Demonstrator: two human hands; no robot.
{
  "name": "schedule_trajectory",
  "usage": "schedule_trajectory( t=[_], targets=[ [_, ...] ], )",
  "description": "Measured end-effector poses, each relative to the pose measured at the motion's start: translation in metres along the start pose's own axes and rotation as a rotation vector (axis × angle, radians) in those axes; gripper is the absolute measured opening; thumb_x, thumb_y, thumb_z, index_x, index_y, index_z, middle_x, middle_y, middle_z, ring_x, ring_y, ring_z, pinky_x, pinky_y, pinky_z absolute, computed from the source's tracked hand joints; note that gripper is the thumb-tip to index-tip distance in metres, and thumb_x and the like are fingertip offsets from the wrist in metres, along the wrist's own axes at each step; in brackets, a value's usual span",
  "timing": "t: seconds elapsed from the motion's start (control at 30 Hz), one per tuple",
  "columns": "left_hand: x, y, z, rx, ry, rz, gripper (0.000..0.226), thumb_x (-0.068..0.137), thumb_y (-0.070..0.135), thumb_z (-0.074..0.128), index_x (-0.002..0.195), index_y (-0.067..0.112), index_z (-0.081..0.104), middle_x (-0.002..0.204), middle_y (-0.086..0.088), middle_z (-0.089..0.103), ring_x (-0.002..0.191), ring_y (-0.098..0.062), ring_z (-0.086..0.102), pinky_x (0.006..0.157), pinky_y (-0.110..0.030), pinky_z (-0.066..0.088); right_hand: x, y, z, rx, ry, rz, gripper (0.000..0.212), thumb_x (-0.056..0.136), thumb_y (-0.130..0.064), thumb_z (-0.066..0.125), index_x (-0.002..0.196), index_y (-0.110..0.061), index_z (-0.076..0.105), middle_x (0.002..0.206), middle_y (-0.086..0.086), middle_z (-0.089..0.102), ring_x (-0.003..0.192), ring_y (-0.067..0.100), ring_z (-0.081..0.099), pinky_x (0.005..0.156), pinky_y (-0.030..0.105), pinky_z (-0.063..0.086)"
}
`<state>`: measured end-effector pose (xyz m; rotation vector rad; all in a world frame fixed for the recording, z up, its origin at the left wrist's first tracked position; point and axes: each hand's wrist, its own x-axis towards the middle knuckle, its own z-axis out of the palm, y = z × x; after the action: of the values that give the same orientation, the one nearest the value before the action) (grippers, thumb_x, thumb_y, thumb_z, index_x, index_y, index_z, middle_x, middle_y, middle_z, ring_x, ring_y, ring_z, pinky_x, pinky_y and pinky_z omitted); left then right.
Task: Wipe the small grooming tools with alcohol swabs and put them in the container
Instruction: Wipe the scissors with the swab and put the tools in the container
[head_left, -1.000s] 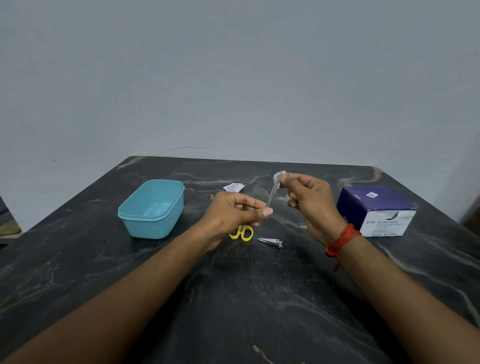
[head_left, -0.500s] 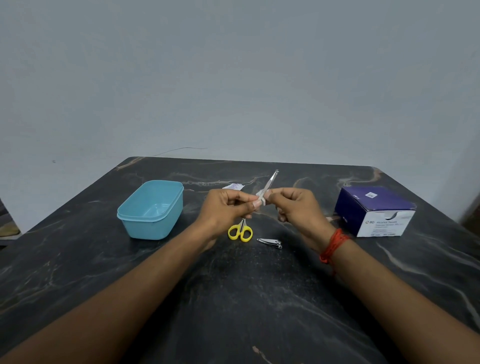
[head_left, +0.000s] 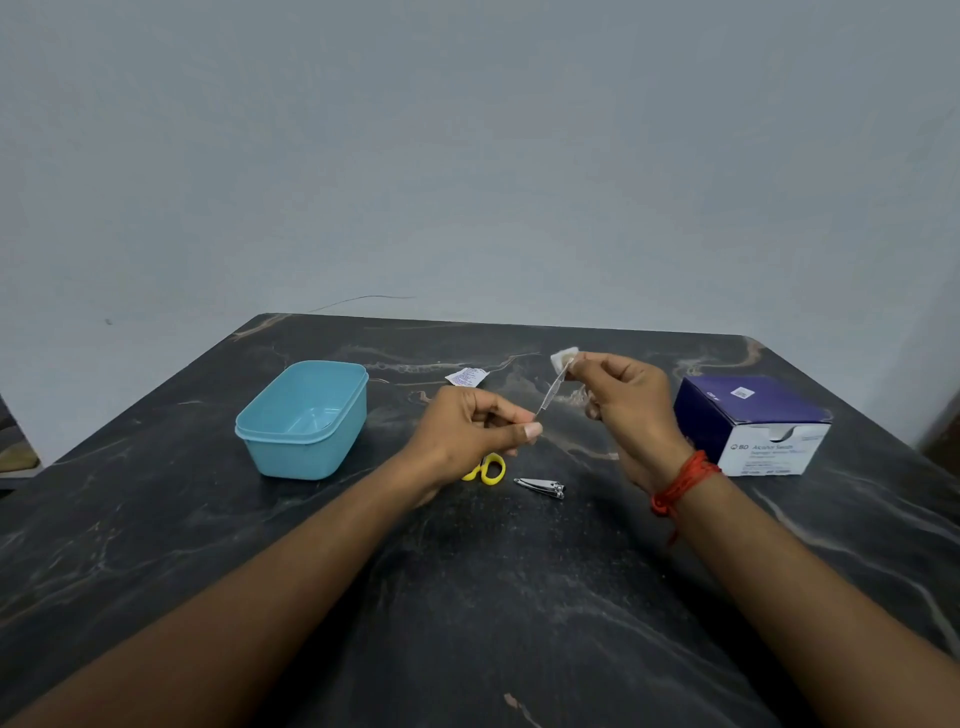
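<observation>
My left hand (head_left: 470, 431) pinches the lower end of thin metal tweezers (head_left: 550, 392), which slant up to the right. My right hand (head_left: 623, 410) holds a white alcohol swab (head_left: 562, 358) folded around the tweezers' upper tip. Below the hands, yellow-handled scissors (head_left: 488, 470) lie on the dark table, partly hidden by my left hand. A silver nail clipper (head_left: 540, 487) lies just right of them. The light blue container (head_left: 304, 418) stands open at the left with nothing visible inside.
A purple and white box of alcohol swabs (head_left: 756, 423) stands at the right. A torn swab wrapper (head_left: 466, 376) lies behind my left hand. The dark marble table (head_left: 467, 597) ends at a grey wall behind.
Half a second ago the swab was down by my left fingers at the tweezers' base. My right hand has slid it up to the tip, as it was one second ago.
</observation>
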<state>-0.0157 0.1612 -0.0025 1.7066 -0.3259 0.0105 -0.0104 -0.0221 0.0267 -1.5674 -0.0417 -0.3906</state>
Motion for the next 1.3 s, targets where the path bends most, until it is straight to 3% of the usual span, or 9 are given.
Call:
schedule_trajectory(
  t=[0.13, 0.27, 0.57, 0.7, 0.87, 0.97, 1.1, 1.17, 1.3],
  targets=[
    [-0.002, 0.004, 0.002, -0.020, 0.002, 0.017, 0.021, 0.078, 0.010, 0.082, 0.098, 0.005, 0.076, 0.086, -0.008, 0.076, 0.072, -0.011, 0.069, 0.069, -0.023, 0.059, -0.001, 0.001, 0.002, -0.056, -0.047, -0.096, 0.008, 0.090, -0.009, 0.069, 0.092, -0.007, 0.076, 0.083, 0.003, 0.074, 0.053, -0.007, 0.058, 0.054, 0.009, 0.044],
    [-0.002, 0.010, 0.002, -0.050, 0.020, 0.043, 0.023, 0.080, 0.011, 0.079, 0.101, 0.004, 0.075, 0.089, -0.007, 0.078, 0.076, -0.011, 0.073, 0.069, -0.021, 0.059, -0.002, 0.008, 0.009, -0.138, -0.128, -0.170, 0.006, 0.087, -0.009, 0.073, 0.087, -0.013, 0.078, 0.085, -0.001, 0.077, 0.073, -0.001, 0.068, 0.068, 0.015, 0.051],
    [0.004, 0.010, -0.009, -0.161, 0.081, 0.017, 0.021, 0.085, 0.013, 0.076, 0.104, 0.004, 0.074, 0.091, -0.011, 0.078, 0.071, -0.009, 0.068, 0.067, -0.020, 0.055, 0.004, -0.005, -0.006, -0.001, -0.023, -0.137, 0.014, 0.088, -0.014, 0.071, 0.100, -0.006, 0.075, 0.083, 0.001, 0.073, 0.055, -0.008, 0.057, 0.055, 0.009, 0.044],
    [0.007, 0.010, -0.021, -0.239, 0.217, 0.013, 0.020, 0.087, 0.019, 0.073, 0.106, 0.013, 0.074, 0.096, -0.001, 0.078, 0.086, -0.005, 0.071, 0.076, -0.024, 0.050, 0.002, -0.004, -0.005, -0.151, -0.181, -0.043, 0.014, 0.087, -0.013, 0.073, 0.098, -0.006, 0.077, 0.090, 0.003, 0.076, 0.051, -0.008, 0.053, 0.054, 0.012, 0.042],
    [0.006, 0.008, -0.018, -0.198, 0.217, 0.030, 0.016, 0.086, 0.015, 0.073, 0.102, 0.016, 0.075, 0.096, 0.000, 0.078, 0.093, -0.005, 0.071, 0.083, -0.022, 0.050, -0.007, 0.005, 0.007, -0.139, -0.317, 0.005, 0.013, 0.087, -0.013, 0.073, 0.096, -0.005, 0.078, 0.094, 0.013, 0.077, 0.061, 0.017, 0.046, 0.050, 0.019, 0.037],
    [0.007, 0.007, -0.015, -0.170, 0.197, 0.039, 0.017, 0.086, 0.015, 0.074, 0.103, 0.014, 0.076, 0.096, -0.001, 0.078, 0.097, -0.008, 0.071, 0.086, -0.020, 0.051, -0.008, 0.003, 0.007, -0.122, -0.338, -0.017, 0.017, 0.088, -0.009, 0.070, 0.100, 0.001, 0.076, 0.096, 0.012, 0.076, 0.056, -0.003, 0.057, 0.052, 0.010, 0.042],
    [0.006, 0.008, -0.014, -0.203, 0.203, 0.068, 0.018, 0.087, 0.013, 0.073, 0.104, 0.013, 0.075, 0.095, -0.001, 0.078, 0.094, -0.006, 0.072, 0.078, -0.013, 0.053, -0.007, 0.008, 0.007, -0.139, -0.391, -0.031, 0.018, 0.086, -0.006, 0.071, 0.101, 0.004, 0.075, 0.079, 0.001, 0.075, 0.051, -0.007, 0.057, 0.052, 0.007, 0.042],
    [0.006, 0.009, -0.014, -0.210, 0.215, 0.075, 0.020, 0.086, 0.013, 0.073, 0.105, 0.011, 0.074, 0.094, -0.001, 0.079, 0.093, -0.008, 0.073, 0.077, -0.012, 0.053, -0.007, 0.010, 0.009, -0.186, -0.407, -0.063, 0.017, 0.085, -0.007, 0.073, 0.100, 0.002, 0.076, 0.071, -0.008, 0.074, 0.056, -0.007, 0.062, 0.058, 0.007, 0.044],
    [0.005, 0.010, -0.013, -0.240, 0.213, 0.067, 0.019, 0.082, 0.014, 0.077, 0.100, 0.012, 0.075, 0.092, -0.002, 0.079, 0.092, -0.010, 0.074, 0.080, -0.016, 0.054, -0.006, 0.010, 0.010, -0.274, -0.373, -0.156, 0.013, 0.083, -0.015, 0.078, 0.095, -0.009, 0.079, 0.086, 0.001, 0.078, 0.082, 0.009, 0.073, 0.076, 0.021, 0.056]
  ],
)
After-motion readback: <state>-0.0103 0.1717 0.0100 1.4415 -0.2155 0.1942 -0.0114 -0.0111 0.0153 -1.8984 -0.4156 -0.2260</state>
